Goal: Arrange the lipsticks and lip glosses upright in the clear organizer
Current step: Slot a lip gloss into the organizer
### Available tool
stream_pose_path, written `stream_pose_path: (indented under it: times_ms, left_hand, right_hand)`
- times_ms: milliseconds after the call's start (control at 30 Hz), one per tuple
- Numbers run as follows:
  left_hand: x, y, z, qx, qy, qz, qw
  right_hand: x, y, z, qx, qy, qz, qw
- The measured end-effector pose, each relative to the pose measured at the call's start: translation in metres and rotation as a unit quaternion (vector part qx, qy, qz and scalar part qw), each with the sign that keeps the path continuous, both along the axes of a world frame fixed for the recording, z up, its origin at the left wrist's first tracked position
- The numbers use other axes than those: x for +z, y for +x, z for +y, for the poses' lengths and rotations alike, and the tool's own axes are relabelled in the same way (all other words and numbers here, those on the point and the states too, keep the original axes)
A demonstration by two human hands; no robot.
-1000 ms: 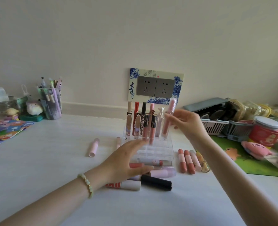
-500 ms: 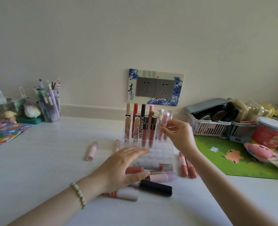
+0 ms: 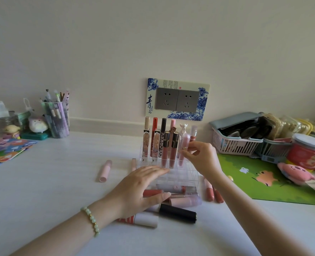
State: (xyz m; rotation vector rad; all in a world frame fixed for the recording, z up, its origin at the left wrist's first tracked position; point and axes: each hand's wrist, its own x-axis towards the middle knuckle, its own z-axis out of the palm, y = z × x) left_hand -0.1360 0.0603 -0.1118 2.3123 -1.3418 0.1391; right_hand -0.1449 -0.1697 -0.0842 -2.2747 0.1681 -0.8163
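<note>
The clear organizer (image 3: 188, 174) stands mid-table with several lip glosses upright in its back rows. My right hand (image 3: 202, 158) pinches a pale pink lip gloss (image 3: 183, 150) that stands upright in a slot at the right of the second row. My left hand (image 3: 141, 189) lies open, fingers flat against the organizer's front left edge, holding nothing. In front of the organizer lies a pile of tubes, among them a black lipstick (image 3: 178, 215), a white tube (image 3: 145, 219) and a pink tube (image 3: 186, 201). Two reddish tubes (image 3: 209, 191) lie to the right.
A pink tube (image 3: 105, 170) and a thin one (image 3: 133, 164) lie left of the organizer. A pen cup (image 3: 56, 121) and small toys stand at back left, coloured paper (image 3: 3, 152) at left. Baskets (image 3: 234, 143), a red jar (image 3: 307, 154) and a green mat (image 3: 263, 183) fill the right.
My right hand has lowered the pale pink lip gloss from above the organizer down into a slot. My left hand has stayed on the organizer's front.
</note>
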Motion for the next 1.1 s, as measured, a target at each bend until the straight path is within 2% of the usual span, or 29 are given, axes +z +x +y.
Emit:
stream_pose_path:
  times_ms: [1100]
  left_hand:
    - [0.0044, 0.004, 0.0078, 0.038, -0.04, -0.003, 0.998]
  right_hand:
    - [0.0038, -0.0043, 0.0023, -0.012, -0.017, 0.042, 0.999]
